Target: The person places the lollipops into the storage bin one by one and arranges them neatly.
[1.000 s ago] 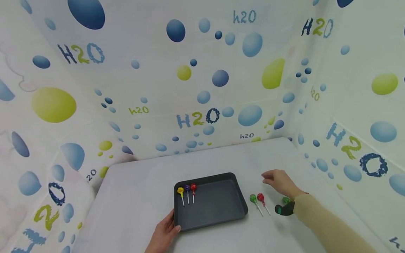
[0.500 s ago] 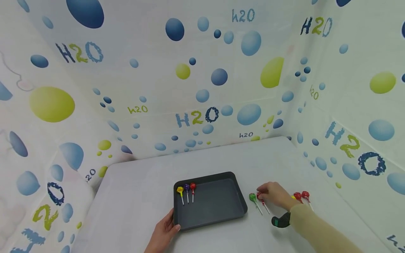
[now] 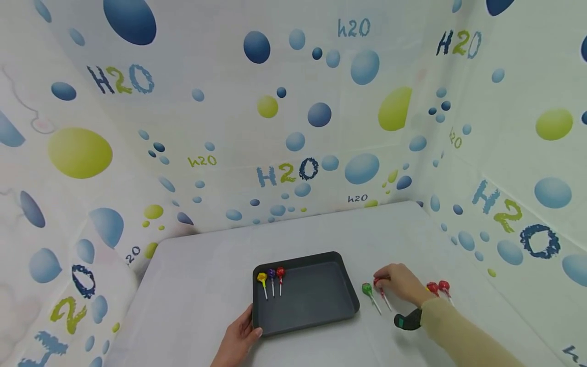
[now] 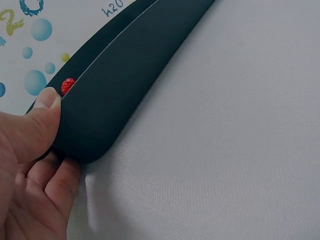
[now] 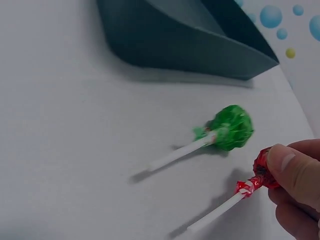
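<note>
My left hand point(image 3: 238, 336) grips the near left corner of a dark grey baking tray point(image 3: 312, 295), thumb over the rim and fingers under it in the left wrist view. Inside the tray, along its left end, lie a yellow lollipop point(image 3: 262, 278), a purple lollipop point(image 3: 271, 275) and a red lollipop point(image 3: 281, 273). To the right of the tray, my right hand point(image 3: 401, 283) pinches the wrapped head of another red lollipop point(image 5: 261, 167) between thumb and fingers, its white stick pointing down toward the table. Beside it a green lollipop point(image 5: 232, 128) lies on the white cloth.
More red lollipops point(image 3: 444, 286) lie right of my right wrist, with a bit of yellow partly hidden by the sleeve. The white-covered table point(image 3: 206, 275) meets walls of printed sheeting point(image 3: 229, 127) at the back and sides.
My right hand has come down and left from above the table onto the red lollipop and now pinches it. The left hand keeps its grip on the tray.
</note>
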The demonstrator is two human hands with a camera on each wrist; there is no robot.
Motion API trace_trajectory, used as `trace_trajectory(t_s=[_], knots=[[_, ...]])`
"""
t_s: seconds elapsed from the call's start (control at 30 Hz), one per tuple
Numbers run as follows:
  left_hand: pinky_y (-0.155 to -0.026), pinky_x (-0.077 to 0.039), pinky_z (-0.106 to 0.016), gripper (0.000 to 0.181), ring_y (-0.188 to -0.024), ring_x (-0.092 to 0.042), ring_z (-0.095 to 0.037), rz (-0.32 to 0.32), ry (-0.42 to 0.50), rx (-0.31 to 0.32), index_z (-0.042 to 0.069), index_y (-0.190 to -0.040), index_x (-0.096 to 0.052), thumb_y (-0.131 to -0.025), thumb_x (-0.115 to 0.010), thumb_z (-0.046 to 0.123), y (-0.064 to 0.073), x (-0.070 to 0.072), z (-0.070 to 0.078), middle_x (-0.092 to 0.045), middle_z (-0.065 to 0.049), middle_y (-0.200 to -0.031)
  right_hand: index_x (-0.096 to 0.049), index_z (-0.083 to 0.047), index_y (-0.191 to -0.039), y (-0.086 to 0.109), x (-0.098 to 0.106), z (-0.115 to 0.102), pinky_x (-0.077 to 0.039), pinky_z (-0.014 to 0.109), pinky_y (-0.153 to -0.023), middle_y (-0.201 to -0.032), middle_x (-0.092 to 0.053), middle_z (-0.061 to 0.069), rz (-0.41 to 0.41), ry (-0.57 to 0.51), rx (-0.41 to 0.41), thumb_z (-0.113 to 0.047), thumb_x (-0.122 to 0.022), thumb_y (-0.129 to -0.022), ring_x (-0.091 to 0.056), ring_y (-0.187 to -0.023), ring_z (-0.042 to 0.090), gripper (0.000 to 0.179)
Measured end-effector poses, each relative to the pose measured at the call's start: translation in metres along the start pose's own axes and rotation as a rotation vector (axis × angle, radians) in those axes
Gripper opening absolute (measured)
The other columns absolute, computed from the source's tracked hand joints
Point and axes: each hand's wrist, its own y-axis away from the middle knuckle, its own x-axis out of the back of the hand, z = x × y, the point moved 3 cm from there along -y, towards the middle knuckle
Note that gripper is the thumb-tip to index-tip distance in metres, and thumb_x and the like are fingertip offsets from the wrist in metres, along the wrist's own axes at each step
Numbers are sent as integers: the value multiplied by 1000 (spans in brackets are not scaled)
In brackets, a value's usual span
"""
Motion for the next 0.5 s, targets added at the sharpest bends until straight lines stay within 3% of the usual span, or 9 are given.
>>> trace_trajectory(t_s=[0.27,0.5], knots=[[-114,-47,-40,82,-148,-29,-50,-5,7,3,-16,-155,-22,-96,-71,12,2,1,0,-23,-38,-160,-73,4,-118,-11,27,-8,-65,47,-92,-99,-79,6,83,-66,27,-10,-71,-95,-73,-93,20,27],[-114,-47,-39,81,-149,-30,-50,0,-10,-1,-16,-155,-22,-96,-71,14,1,0,0,-24,-37,-161,-72,4,-122,-24,41,-16,-64,50,-95,-104,-79,12,203,-114,-18,-11,-70,-96,-75,-98,28,30]])
